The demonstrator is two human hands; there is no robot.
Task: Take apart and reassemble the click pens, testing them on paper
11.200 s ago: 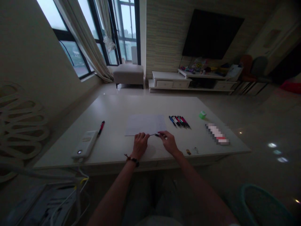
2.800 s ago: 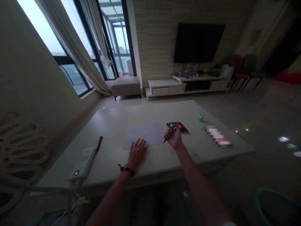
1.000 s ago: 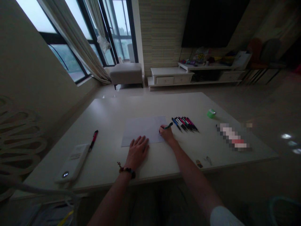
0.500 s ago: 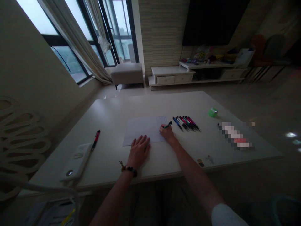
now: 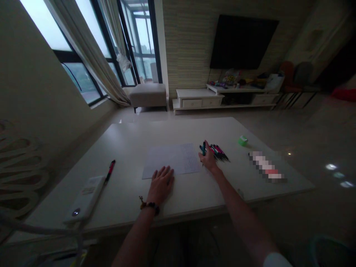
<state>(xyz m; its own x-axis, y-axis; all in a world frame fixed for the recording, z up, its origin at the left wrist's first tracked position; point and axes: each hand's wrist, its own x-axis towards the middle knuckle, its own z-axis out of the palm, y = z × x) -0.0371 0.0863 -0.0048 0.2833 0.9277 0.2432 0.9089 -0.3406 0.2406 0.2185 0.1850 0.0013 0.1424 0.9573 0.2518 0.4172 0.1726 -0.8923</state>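
One white rectangular table carries one white sheet of paper. Two bare hands: one left hand, one right hand. One dark teal pen in the right; one red-and-black pen toward the table's left edge; several mixed-colour slim pens toward its right edge, partly covered, their exact number unclear. One white oblong box by the near left corner; one small green block and one pixelated long item by the right edge.
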